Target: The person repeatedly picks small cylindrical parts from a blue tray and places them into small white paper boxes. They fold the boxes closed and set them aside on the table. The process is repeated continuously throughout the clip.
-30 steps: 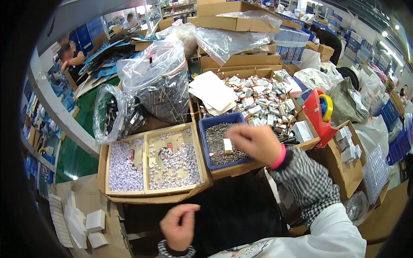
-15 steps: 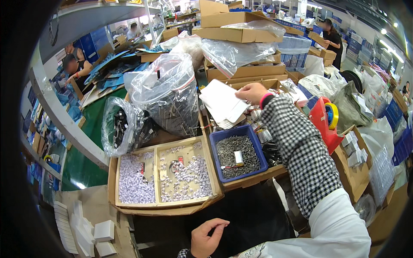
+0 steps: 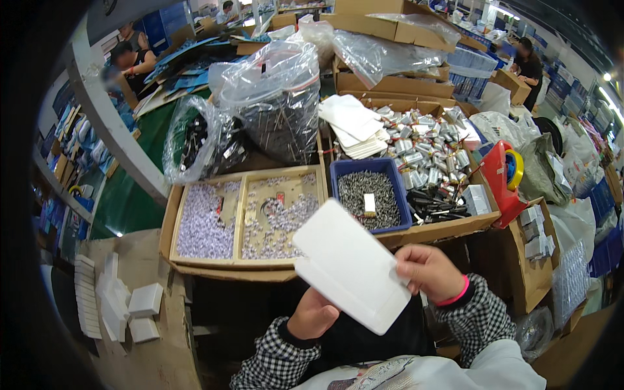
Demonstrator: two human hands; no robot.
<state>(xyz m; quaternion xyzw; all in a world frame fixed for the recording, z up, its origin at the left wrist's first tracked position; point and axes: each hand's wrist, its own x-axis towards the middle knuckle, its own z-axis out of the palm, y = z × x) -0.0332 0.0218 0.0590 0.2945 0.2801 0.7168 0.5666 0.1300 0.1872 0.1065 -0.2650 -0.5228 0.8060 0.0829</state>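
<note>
A flat white card blank (image 3: 354, 263), perhaps a folded-flat box, is held tilted in front of me. My right hand (image 3: 432, 270) pinches it by its right edge, thumb on top. At its lower left edge is my left hand (image 3: 313, 315), with the thumb beside the edge and the other fingers hidden behind the card. Beyond it, similar white cards (image 3: 354, 127) lie in a loose stack. Near the card's far end stands a blue tray (image 3: 404, 218) of small dark metal parts, with a small white-and-silver battery pack (image 3: 369, 205) on top.
A divided wooden tray (image 3: 240, 221) holds many small pale parts. Silver battery packs (image 3: 422, 146) fill a carton on the right, near a red tape dispenser (image 3: 504, 188). Clear bags (image 3: 273, 97) of black parts stand behind. Small white boxes (image 3: 146, 300) lie at left. Other people work farther off.
My right hand has come back from the stack toward me with a white card. My left hand, earlier apart with bent fingers, is now at the card's edge. The view has shifted.
</note>
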